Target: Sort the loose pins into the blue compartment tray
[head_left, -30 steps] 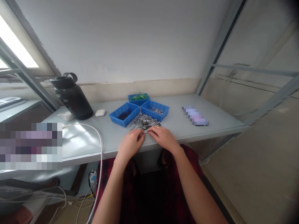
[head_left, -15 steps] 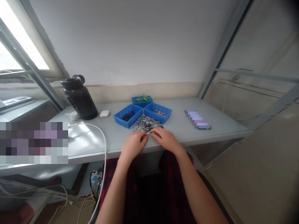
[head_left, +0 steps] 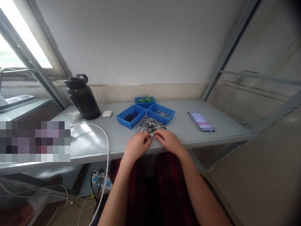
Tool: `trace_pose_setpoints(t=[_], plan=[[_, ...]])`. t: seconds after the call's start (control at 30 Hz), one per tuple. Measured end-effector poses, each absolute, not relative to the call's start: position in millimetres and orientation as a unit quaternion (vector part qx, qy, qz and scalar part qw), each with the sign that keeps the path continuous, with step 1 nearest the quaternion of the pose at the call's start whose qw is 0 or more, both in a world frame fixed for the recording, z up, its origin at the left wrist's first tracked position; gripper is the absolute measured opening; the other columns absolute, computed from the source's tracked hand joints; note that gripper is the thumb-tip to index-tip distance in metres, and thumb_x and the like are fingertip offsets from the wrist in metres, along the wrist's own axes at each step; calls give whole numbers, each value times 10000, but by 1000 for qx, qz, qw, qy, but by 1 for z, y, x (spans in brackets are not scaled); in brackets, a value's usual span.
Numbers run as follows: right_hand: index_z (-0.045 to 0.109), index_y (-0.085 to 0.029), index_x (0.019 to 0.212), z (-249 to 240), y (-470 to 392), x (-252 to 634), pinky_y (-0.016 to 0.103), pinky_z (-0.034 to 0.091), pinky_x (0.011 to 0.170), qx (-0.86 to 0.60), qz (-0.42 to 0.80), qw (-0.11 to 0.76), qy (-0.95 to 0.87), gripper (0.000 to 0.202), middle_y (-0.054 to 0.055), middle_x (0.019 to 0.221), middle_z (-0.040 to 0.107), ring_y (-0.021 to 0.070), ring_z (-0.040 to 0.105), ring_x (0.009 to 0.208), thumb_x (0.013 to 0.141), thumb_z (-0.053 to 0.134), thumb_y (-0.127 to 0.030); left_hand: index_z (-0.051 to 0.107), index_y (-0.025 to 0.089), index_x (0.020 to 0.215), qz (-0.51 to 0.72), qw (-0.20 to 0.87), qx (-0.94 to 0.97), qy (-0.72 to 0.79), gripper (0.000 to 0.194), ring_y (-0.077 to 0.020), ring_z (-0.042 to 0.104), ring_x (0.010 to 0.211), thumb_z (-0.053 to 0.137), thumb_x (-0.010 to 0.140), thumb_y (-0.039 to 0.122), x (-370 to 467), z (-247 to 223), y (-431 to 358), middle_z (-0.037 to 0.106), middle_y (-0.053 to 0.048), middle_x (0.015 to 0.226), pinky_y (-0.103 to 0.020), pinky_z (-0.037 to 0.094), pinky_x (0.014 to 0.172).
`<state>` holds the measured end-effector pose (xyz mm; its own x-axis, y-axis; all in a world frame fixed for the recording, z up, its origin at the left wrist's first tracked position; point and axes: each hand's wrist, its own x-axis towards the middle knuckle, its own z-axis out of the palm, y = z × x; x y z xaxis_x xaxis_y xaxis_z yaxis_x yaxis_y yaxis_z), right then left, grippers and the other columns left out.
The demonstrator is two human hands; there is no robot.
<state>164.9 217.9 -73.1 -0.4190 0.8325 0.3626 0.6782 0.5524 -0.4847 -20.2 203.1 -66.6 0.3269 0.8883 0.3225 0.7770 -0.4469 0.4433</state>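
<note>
My left hand [head_left: 138, 144] and my right hand [head_left: 169, 140] meet at the table's front edge, fingertips pinched on a small dark stick-like piece [head_left: 152, 136] between them. Just beyond my fingers lies a loose pile of silver and dark metal pieces [head_left: 150, 123]. Behind the pile stand blue trays: the left tray [head_left: 121, 120] holds dark pieces, the right tray [head_left: 171, 116] silver ones, and the back tray [head_left: 144, 105] green ones.
A dark bottle [head_left: 84, 102] and a white earphone case [head_left: 107, 114] stand at the left. A phone [head_left: 201, 121] lies at the right. A white cable [head_left: 107, 147] crosses the front edge left of my left arm.
The whole view has shifted slightly, and my knees show more. Both hands keep their pinch on the small dark piece at the edge.
</note>
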Motion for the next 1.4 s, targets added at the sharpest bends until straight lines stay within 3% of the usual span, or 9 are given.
trace_pose_setpoints(t=[0.4, 0.77, 1.0, 1.1, 1.4], plan=[[618, -238, 1059, -73, 217, 165, 290, 428, 828, -454, 128, 289, -833, 226, 28, 1024, 675, 178, 610, 956, 956, 426, -299, 566, 219, 866, 263, 93, 809, 518, 151, -197, 591, 833, 438, 911, 286, -20, -70, 205, 635, -25, 869, -279, 409, 690], [605, -250, 1005, -71, 216, 165, 273, 410, 763, -458, 144, 291, -828, 159, 8, 1003, 670, 167, 595, 890, 924, 469, -239, 582, 228, 921, 267, 103, 806, 518, 165, -194, 588, 845, 428, 911, 286, -21, -69, 203, 634, -26, 888, -273, 404, 705], [631, -262, 988, -67, 218, 166, 260, 405, 686, -484, 196, 282, -805, 154, -4, 875, 665, 162, 588, 787, 894, 522, -317, 581, 219, 873, 261, 102, 806, 522, 163, -190, 590, 831, 433, 905, 280, -20, -68, 203, 638, -24, 870, -269, 389, 678], [644, -262, 1013, -67, 219, 166, 265, 411, 696, -486, 208, 285, -799, 203, 2, 917, 677, 162, 593, 797, 895, 519, -368, 584, 222, 853, 266, 117, 795, 532, 160, -187, 593, 805, 442, 897, 284, -19, -67, 204, 648, -16, 852, -268, 381, 657], [649, -258, 977, -71, 220, 165, 286, 423, 760, -484, 193, 302, -799, 191, 11, 988, 684, 179, 604, 885, 914, 478, -314, 611, 231, 874, 278, 155, 788, 527, 189, -197, 601, 857, 444, 895, 315, -20, -65, 205, 668, -13, 901, -276, 411, 695]])
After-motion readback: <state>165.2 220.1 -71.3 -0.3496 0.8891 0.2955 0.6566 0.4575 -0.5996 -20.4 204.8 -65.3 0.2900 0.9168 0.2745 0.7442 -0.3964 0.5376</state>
